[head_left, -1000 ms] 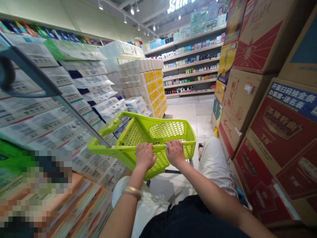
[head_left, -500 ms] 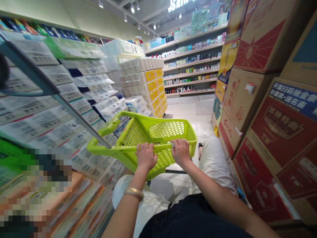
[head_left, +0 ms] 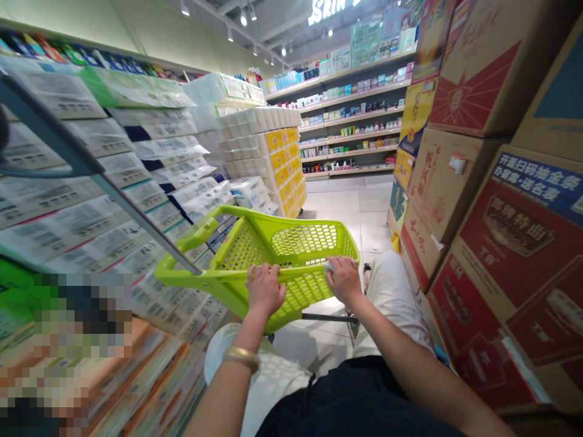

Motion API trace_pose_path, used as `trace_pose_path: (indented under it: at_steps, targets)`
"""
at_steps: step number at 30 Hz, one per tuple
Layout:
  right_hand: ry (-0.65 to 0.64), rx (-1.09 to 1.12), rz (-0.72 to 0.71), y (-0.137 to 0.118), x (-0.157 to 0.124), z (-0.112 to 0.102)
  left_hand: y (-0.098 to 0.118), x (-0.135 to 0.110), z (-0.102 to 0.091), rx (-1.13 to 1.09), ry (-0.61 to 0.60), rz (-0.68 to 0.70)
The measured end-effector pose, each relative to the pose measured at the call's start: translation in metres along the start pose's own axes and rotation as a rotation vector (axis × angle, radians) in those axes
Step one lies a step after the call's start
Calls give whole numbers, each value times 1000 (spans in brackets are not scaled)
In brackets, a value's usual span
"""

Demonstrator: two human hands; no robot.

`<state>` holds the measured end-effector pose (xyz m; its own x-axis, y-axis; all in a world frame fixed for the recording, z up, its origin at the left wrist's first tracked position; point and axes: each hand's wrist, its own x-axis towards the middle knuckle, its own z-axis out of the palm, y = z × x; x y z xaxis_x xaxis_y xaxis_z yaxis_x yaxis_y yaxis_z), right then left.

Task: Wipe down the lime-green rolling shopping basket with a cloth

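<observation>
Your left grip [head_left: 266,290] grasps the green cart's near rim [head_left: 300,272]. Your right grip [head_left: 345,280] clasps that rim farther forward.

Grey handle [head_left: 59,121], partly cut off by the left edge. I see a glowing sign [head_left: 330,10] cropped at the top. Blocky squares [head_left: 86,303] hide something at lower left. The packages [head_left: 36,203] nearby are blurred, and far shelf goods [head_left: 355,130] are too small to identify. I cannot see either palm: left hand [head_left: 266,290], right hand [head_left: 345,280].
</observation>
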<state>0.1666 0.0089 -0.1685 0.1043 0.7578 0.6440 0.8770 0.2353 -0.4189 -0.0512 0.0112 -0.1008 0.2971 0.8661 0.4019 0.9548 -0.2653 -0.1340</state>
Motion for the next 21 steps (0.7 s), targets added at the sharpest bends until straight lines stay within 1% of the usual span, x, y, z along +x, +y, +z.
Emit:
trace_pose_path:
  at_steps: [2, 3, 4, 7, 9, 11, 14, 16, 18, 19, 21]
  targets:
    - [10, 8, 58, -13, 4, 5, 2, 1, 0, -4, 2, -4]
    - [0, 17, 57, -23, 5, 9, 3, 1, 0, -6, 2, -3]
    - [-20, 29, 30, -35, 7, 14, 3, 1, 0, -6, 3, 0]
    - [-85, 62, -111, -65, 10, 27, 3, 1, 2, 5, 8, 9]
    - [-103, 66, -173, -73, 10, 31, 0, 1, 3, 13, 9, 19]
    - [-120, 58, -221, -68, 9, 30, -3, 0, 4, 10, 10, 32]
    - [-116, 28, -230, -43, 6, 21, -7, 0, 5, -9, 18, 39]
    - [-81, 3, -178, -23, 4, 12, -8, 0, 5, -20, 26, 31]
    - [-42, -19, -117, -11, 2, 7, -7, 0, 5, -29, 36, 20]
    - [-24, -28, -83, -10, 2, 6, -5, 0, 5, -33, 42, 14]
    - [-3, -39, -29, -17, 2, 9, -1, 0, 5, -32, 52, 1]
